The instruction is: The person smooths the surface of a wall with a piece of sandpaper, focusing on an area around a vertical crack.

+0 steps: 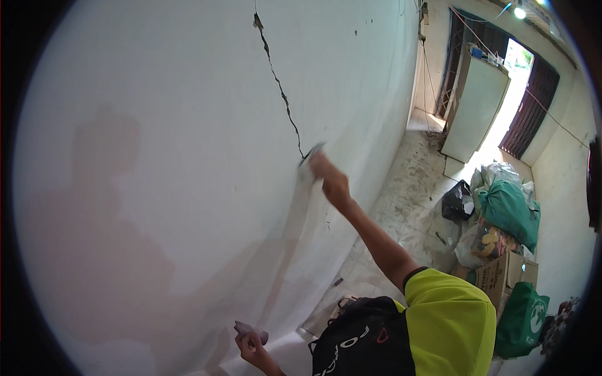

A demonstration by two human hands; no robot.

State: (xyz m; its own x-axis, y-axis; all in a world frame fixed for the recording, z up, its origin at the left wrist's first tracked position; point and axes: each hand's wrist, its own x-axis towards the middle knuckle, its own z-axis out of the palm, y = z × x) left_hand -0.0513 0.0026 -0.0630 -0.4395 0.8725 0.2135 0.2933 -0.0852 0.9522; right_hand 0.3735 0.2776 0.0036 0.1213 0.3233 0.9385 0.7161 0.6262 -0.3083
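A white wall fills the left and middle of the view. A dark, jagged crack runs down it from the top edge. At the crack's lower end my outstretched right hand is closed round a flat tool like a putty knife. Its blade lies against the wall, smeared by motion. Low in the view, near the wall's foot, my left hand grips a greyish-purple lump between thumb and fingers. What the lump is made of cannot be told.
Dusty floor tiles stretch along the wall. To the right are a black bag, a green sack, a cardboard box and a green tote bag. A tall pale cabinet stands by the bright doorway.
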